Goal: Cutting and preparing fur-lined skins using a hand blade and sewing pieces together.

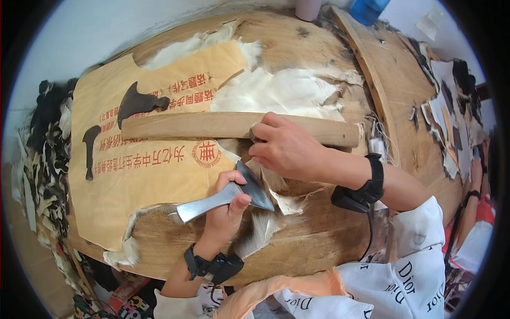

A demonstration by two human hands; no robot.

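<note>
My left hand (226, 207) is wrapped round the flat metal handle of a broad-bladed knife (210, 202). Its wide dark blade points away to the right, over the near part of a furry hide (260, 234). My right hand (279, 143) is closed at the near side of a long wooden strip (186, 126), its fingers pinched together; what they pinch is too small to make out. The strip lies across a yellow paper pattern (143, 189) with red print and over the pale hide (276, 93). Two dark cut-outs (139, 103) show in the paper.
A wooden table (319, 239) carries the work. A raised wooden batten (366, 69) runs along its right part. Dark and white fur scraps (50, 159) pile up at the left; more pieces (446, 117) lie at the right, near another person's arm (473, 202). A blue container (367, 10) stands at the back.
</note>
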